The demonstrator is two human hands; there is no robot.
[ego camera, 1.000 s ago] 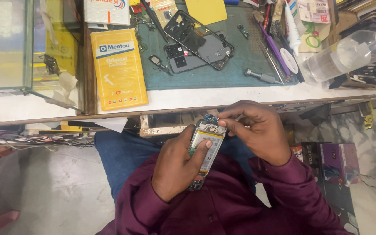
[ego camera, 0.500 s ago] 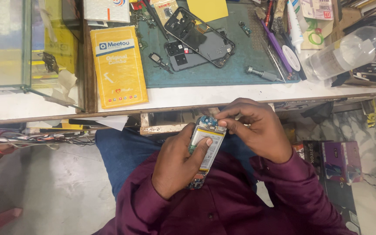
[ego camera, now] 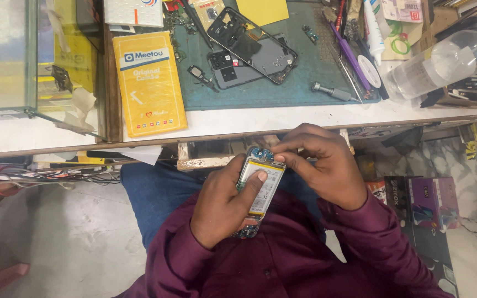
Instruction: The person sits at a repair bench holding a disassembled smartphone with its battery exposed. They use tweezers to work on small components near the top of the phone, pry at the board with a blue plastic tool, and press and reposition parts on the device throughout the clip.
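Two hands worked an opened phone [ego camera: 259, 187] held over the lap, below the bench [ego camera: 305, 117] edge | left hand [ego camera: 222, 207] gripped it, thumb pressed on the battery | right hand [ego camera: 321, 165] pinched at the top edge — likely freeing a small part there | next move called for a fine, steady pull.

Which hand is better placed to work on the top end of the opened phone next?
Probably the right hand: its fingertips already pinch at the top edge of the opened phone, while the left hand cradles the body, thumb on the battery.
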